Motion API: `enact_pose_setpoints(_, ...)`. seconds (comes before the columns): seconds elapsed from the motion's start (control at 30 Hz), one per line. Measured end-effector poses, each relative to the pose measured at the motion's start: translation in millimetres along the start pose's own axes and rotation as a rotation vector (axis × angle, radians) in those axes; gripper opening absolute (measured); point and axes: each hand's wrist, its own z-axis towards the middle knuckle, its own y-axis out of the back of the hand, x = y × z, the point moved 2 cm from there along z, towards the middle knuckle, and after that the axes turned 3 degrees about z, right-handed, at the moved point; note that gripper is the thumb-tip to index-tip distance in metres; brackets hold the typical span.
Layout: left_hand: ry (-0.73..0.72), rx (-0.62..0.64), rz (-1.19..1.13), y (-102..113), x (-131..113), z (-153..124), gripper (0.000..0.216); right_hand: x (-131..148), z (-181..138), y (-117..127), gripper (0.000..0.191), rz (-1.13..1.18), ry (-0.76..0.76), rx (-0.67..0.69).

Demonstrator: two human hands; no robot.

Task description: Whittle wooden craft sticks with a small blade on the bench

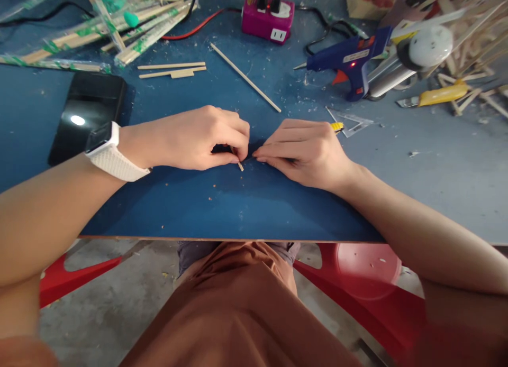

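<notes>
My left hand point(222, 137) is closed in a pinch on a thin wooden stick point(241, 166), whose short end pokes out below the fingertips. The rest of that stick is mostly hidden under the fingers. Close beside it, my right hand point(307, 150) has its fingers pressed together near the tabletop. From behind its knuckles sticks the yellow end of what looks like a utility knife point(337, 127), its body covered by the hand. Beyond the hands lie a longer wooden stick point(246, 78) and several short cut sticks point(172, 66).
A black phone point(85, 116) lies by my left wrist. A blue glue gun point(353, 63), a clear triangle ruler point(353, 121) and a yellow cutter point(442, 94) are at right. Behind are a purple power adapter point(266, 19) and bagged sticks point(154, 31). The table edge point(238, 239) is near my body.
</notes>
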Motion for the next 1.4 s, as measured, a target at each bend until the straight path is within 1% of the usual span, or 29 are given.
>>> enact_pose_setpoints(0.2, -0.003, -0.013, -0.020, -1, -6, 2, 0.030, 3, -2, -5, 0.021, 0.002, 0.027, -0.052)
enact_pose_setpoints(0.4, 0.005, 0.005, -0.044, 0, -7, 4, 0.030, 11, 3, -11, 0.019, -0.017, 0.085, -0.090)
enact_pose_setpoints(0.5, 0.019, 0.016, -0.053, 0, -6, 5, 0.029, 10, 6, -10, 0.019, -0.011, 0.079, -0.048)
enact_pose_setpoints(0.67, 0.003, 0.016, -0.035, 1, -1, 4, 0.031, 3, 8, 1, 0.019, 0.004, 0.093, 0.056)
enact_pose_setpoints(0.83, 0.013, 0.021, -0.029, 0, 1, 3, 0.029, -3, 5, 7, 0.026, 0.008, 0.022, 0.142)
enact_pose_setpoints(1.07, 0.019, -0.002, -0.039, -1, -2, 2, 0.027, -7, 1, 4, 0.026, 0.021, 0.004, 0.114)
enact_pose_setpoints(1.27, 0.031, -0.006, -0.044, 0, -3, 1, 0.027, -5, 0, 2, 0.024, 0.026, -0.011, 0.081)
enact_pose_setpoints(1.4, 0.049, 0.007, -0.054, 0, -3, 0, 0.025, -3, 1, 2, 0.021, 0.000, 0.032, 0.041)
